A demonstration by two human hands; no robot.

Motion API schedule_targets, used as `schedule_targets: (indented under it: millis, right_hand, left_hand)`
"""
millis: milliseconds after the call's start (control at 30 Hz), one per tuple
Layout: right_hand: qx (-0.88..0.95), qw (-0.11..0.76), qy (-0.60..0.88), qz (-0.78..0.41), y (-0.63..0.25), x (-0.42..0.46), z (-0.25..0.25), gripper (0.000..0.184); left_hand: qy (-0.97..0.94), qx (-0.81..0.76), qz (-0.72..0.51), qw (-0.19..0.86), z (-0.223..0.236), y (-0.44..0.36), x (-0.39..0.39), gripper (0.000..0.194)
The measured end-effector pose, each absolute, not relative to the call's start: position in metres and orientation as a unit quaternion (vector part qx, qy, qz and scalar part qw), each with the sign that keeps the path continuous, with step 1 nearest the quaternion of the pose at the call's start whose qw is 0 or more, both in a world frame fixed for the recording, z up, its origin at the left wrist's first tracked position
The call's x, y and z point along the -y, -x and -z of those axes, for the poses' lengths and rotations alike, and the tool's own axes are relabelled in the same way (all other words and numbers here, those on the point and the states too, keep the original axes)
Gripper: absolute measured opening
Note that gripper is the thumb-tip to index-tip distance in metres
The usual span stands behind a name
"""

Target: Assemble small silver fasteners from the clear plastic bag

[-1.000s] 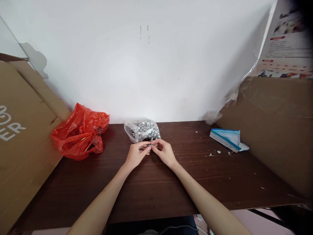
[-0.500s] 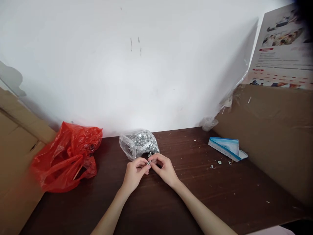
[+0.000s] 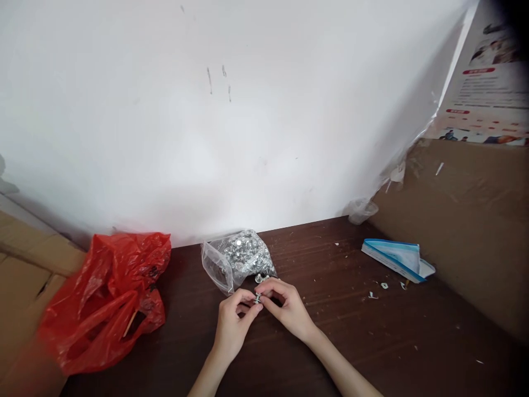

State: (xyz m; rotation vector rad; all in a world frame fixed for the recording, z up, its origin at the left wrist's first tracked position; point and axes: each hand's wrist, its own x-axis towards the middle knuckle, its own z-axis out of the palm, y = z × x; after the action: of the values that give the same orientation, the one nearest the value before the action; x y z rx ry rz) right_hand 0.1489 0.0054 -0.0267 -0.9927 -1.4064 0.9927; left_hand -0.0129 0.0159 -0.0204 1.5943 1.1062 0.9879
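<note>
A small silvery metal screw (image 3: 257, 298) is pinched between the fingertips of both hands above the dark tabletop; its finer details are too small to tell. My left hand (image 3: 236, 320) grips it from the left with thumb and index finger. From the right, my right hand (image 3: 287, 309) closes thumb and forefinger on it. Just beyond my fingers lies a clear plastic bag (image 3: 217, 264) full of similar shiny metal pieces (image 3: 246, 255). A few loose metal pieces (image 3: 259, 278) rest at the bag's near edge, partly hidden by my right hand.
At the left, a crumpled red plastic bag (image 3: 111, 292) leans by a cardboard panel (image 3: 25, 275). A blue-and-white folded packet (image 3: 394, 259) and small scraps (image 3: 384, 285) lie to the right. A clear plastic cup (image 3: 362, 210) stands near the white wall (image 3: 264, 121).
The view has shifted, so the table and bags appear lower. Both hands keep hold of the screw, which has turned more upright between the fingertips.
</note>
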Motion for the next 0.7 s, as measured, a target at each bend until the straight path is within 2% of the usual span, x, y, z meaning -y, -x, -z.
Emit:
schedule_targets:
  millis: [267,700]
  right_hand:
    - [0.567,0.561,0.403,-0.449,-0.1486,-0.0068,0.0273,0.01]
    - [0.534,0.567,0.401,-0.481,-0.1536,-0.0065,0.0329,0.016]
  left_hand:
    - [-0.614,-0.442,-0.417,0.504,0.018,0.0117,-0.0155,0.021]
    - [-0.632,-0.464,-0.436,0.442,0.0216,0.0081,-0.0096,0.018]
